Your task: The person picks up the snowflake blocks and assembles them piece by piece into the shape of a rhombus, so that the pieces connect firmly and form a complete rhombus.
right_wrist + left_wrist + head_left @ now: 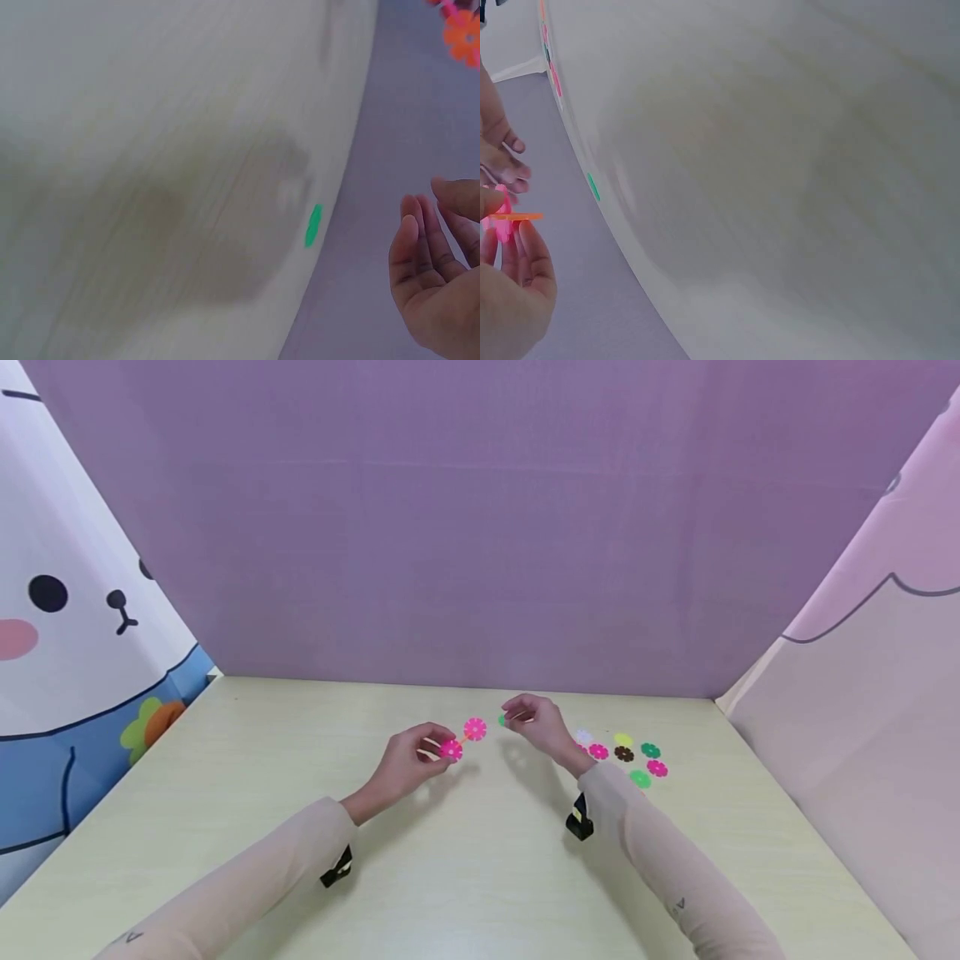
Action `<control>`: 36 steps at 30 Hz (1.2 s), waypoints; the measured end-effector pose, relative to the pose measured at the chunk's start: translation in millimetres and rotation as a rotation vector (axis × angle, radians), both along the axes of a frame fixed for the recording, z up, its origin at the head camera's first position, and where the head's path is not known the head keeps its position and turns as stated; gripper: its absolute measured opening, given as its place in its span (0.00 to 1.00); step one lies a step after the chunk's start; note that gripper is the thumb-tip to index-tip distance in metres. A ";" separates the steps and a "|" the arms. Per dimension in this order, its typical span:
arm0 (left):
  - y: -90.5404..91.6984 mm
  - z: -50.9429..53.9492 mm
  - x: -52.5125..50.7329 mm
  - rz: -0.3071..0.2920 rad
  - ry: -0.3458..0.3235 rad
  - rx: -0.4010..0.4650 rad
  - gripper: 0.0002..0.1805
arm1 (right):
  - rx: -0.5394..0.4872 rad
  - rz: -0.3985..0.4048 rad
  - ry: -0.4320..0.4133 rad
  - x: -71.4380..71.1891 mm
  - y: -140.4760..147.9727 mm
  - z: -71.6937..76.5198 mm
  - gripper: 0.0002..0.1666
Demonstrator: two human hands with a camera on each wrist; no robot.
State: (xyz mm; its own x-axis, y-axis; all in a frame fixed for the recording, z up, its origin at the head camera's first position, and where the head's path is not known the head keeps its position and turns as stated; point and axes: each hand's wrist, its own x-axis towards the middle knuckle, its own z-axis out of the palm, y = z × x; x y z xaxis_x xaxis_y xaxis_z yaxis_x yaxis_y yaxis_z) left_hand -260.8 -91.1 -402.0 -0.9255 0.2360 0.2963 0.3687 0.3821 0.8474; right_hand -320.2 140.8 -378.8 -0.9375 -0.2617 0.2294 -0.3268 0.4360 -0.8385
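Note:
My left hand point(414, 753) pinches a pink flower-shaped disc point(452, 751) between thumb and fingers. This disc is linked through an orange disc point(464, 740), seen nearly edge-on, to a second pink disc point(475, 729). In the left wrist view, the orange disc point(529, 217) sticks out past the fingers. My right hand point(542, 724) hovers over the table with loosely bent fingers and nothing between them, as the right wrist view of the hand point(439, 281) shows. Below it, a green disc point(313, 225) lies flat on the table; the fingers partly cover it in the head view.
Right of my right hand lie several loose discs: a yellow disc point(623, 740), a brown disc point(624, 753), a dark green disc point(650, 750), a light green disc point(640, 778), a white disc point(584, 737) and pink ones. A purple panel point(480, 568) rises behind the table point(465, 877).

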 end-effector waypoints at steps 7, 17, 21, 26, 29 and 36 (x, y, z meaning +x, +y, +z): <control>3.6 20.9 16.7 -0.012 -0.004 0.002 0.17 | 0.167 -0.057 0.030 -24.9 7.0 -12.8 0.15; 4.0 17.1 11.6 0.013 -0.016 -0.017 0.17 | 0.378 -0.038 -0.013 -51.0 4.0 -24.7 0.17; 1.9 2.9 1.9 0.016 -0.001 -0.005 0.18 | 0.416 -0.037 -0.074 -53.3 0.1 -27.2 0.18; 0.1 1.5 0.9 0.007 0.015 -0.003 0.17 | 0.459 -0.051 -0.098 -54.1 -2.4 -30.3 0.19; -0.9 2.2 1.5 0.010 0.015 -0.009 0.17 | 0.460 -0.050 -0.078 -53.2 -2.9 -31.6 0.18; -2.1 4.5 3.1 0.017 0.018 -0.028 0.17 | 0.473 -0.046 -0.020 -50.8 -3.6 -32.5 0.15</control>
State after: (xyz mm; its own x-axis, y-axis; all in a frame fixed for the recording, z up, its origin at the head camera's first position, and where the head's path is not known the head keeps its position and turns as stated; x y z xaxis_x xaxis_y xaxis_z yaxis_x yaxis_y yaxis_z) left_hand -257.7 -93.2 -397.5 -0.9241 0.2284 0.3063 0.3768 0.4125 0.8294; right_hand -371.0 137.2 -411.3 -0.9537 -0.2909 0.0772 -0.2840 0.7854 -0.5500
